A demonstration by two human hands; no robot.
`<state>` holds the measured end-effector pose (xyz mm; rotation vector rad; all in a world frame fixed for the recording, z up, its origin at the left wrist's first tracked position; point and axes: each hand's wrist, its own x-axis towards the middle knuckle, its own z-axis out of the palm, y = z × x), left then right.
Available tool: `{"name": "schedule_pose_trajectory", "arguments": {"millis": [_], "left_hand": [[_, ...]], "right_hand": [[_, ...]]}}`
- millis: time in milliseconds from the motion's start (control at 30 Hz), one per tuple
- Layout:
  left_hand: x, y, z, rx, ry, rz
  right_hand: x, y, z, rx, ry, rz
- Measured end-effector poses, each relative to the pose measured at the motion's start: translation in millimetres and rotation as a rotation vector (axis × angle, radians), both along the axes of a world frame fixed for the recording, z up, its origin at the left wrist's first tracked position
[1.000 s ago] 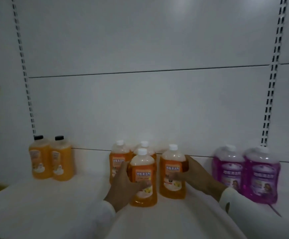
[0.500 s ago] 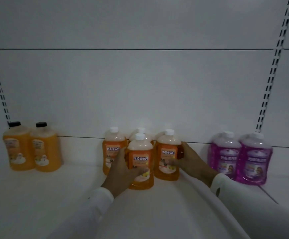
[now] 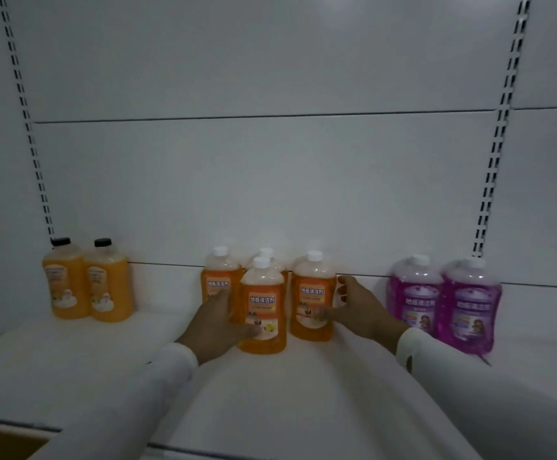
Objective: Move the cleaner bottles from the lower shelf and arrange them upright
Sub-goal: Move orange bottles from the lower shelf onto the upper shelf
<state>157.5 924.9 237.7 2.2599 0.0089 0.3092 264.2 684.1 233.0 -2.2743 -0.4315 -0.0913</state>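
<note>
Several orange cleaner bottles with white caps stand upright in a cluster at the middle of the white shelf (image 3: pixel 71 360). My left hand (image 3: pixel 215 325) grips the front orange bottle (image 3: pixel 263 310) from its left side. My right hand (image 3: pixel 358 307) holds the right orange bottle (image 3: pixel 312 297), thumb on the label and fingers round its right side. Another orange bottle (image 3: pixel 219 277) stands behind my left hand, and one more (image 3: pixel 267 255) is mostly hidden at the back.
Two yellow-orange bottles with black caps (image 3: pixel 87 282) stand at the left. Two purple bottles (image 3: pixel 444 300) stand at the right, close to my right forearm. The white back panel carries slotted uprights (image 3: pixel 492 167) on both sides.
Both hands stay on the same two bottles. The right bottle now stands a little apart from the front one. The view has shifted slightly.
</note>
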Motion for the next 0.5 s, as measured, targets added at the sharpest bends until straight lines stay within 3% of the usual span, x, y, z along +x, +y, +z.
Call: {"name": "schedule_pose_trajectory", "arguments": {"millis": [100, 233, 500], "left_hand": [[-22.1, 0.6, 6.9, 0.178, 0.062, -0.045], [-41.8, -13.4, 5.4, 0.254, 0.024, -0.157], [-82.3, -109.8, -14.2, 0.33, -0.199, -0.502]], "right_hand": [[-29.2, -10.3, 23.2, -0.159, -0.079, -0.082], [-81.1, -24.3, 43.8, -0.335, -0.133, -0.095], [-202.8, -89.1, 13.9, -0.359, -0.104, -0.353]]}}
